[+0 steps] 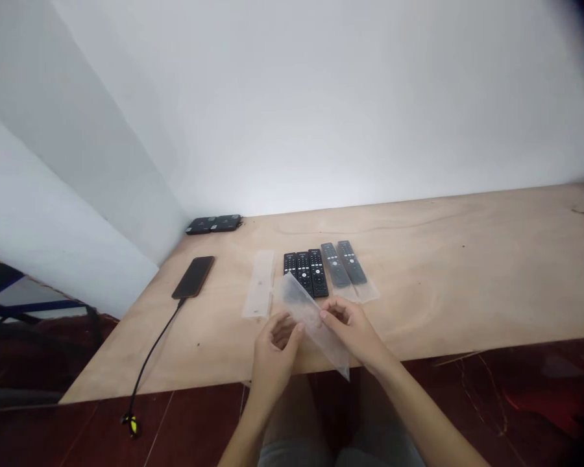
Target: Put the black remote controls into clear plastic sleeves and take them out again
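A clear, frosted plastic sleeve (314,318) is held aslant above the table's front edge, and it looks flat. My right hand (353,324) pinches its right edge between thumb and fingers. On the opposite edge, my left hand (275,347) has curled fingers and its thumb tip against the plastic. Just beyond the sleeve lie three bare black remote controls (316,269) side by side, the left ones partly covered by it. To their right are two remote controls in plastic sleeves (353,263). Another flat plastic sleeve (259,285) lies to their left.
A smartphone (193,277) with a black cable (150,353) rests on the left of the wooden table (442,272); the cable hangs over the front edge. Two black boxes (214,224) sit at the back left corner, near the white wall (321,110).
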A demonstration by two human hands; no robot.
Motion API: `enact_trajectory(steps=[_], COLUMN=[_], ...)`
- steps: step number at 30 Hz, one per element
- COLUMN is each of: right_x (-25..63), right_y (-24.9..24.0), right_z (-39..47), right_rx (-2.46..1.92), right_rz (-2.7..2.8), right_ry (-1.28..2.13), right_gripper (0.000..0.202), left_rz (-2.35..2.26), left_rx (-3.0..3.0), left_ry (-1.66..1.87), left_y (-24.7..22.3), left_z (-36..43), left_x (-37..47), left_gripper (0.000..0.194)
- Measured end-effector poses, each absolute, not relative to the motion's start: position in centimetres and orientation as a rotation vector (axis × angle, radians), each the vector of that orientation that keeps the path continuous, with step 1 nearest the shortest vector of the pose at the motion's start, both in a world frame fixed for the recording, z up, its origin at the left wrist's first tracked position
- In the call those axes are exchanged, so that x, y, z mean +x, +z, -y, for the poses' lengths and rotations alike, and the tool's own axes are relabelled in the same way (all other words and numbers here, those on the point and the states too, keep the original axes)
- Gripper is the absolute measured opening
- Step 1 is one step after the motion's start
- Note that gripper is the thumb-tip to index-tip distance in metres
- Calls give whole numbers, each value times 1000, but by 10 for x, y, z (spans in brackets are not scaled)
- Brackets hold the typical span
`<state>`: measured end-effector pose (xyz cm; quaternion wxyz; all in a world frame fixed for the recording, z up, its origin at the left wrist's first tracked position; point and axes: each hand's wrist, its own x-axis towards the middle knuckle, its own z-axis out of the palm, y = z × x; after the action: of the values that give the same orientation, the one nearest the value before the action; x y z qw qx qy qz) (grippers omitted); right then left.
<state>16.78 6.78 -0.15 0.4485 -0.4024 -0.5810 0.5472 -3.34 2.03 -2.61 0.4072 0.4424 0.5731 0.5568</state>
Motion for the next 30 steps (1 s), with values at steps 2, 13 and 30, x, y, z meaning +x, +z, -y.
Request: enact_trajectory(steps=[2,13,30], right_x=[161,177,171], right_y=[-2,-17,-29], right_z=[-64,-58,-55], right_rx=[-979,-1014,-998], right_rz=[1335,1368,1372], right_ry=[1396,1269,1280], right_gripper=[32,31,21], left_rz=[-1382,-1579,-1985], left_rx=[1039,1301,1778], left_ry=[1440,1399,1050], left_y=[-27,13,0], left_z=[-23,-90,-181], left_x=[-25,-130,-186], left_gripper=[49,56,41])
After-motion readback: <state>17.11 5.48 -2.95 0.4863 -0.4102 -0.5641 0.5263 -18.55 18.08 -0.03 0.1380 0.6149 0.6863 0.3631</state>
